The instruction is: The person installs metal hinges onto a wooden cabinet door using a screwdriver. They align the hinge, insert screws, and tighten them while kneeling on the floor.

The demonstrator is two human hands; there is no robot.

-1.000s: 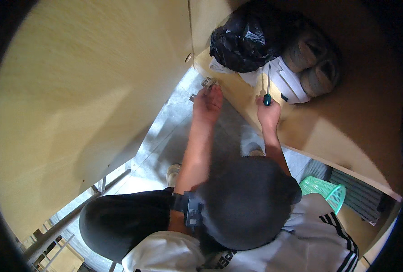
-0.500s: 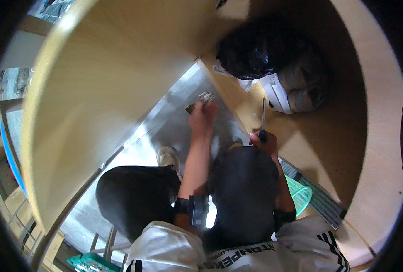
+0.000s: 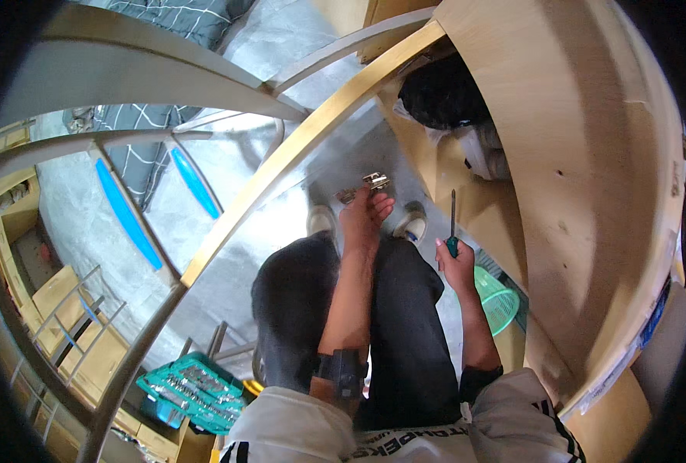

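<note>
My left hand is closed on shiny metal hinges, held over the grey floor in front of my knees. Farther right, my right hand grips a screwdriver by its green handle, its long shaft pointing up and away from me. Beyond the tool is the wooden cabinet floor, which bears a black plastic bag and pale items. A wooden door panel stands on edge to my left, seen as a long yellow strip.
A metal ladder with blue treads and grey checked bedding are at the left. An open teal toolbox lies lower left. A green basket stands beside the cabinet. A wooden side panel bounds the right.
The view has swung over the door's edge, revealing the ladder, bedding and toolbox. My hands now appear lower and farther right, still holding the hinges and screwdriver; my knees are closer together.
</note>
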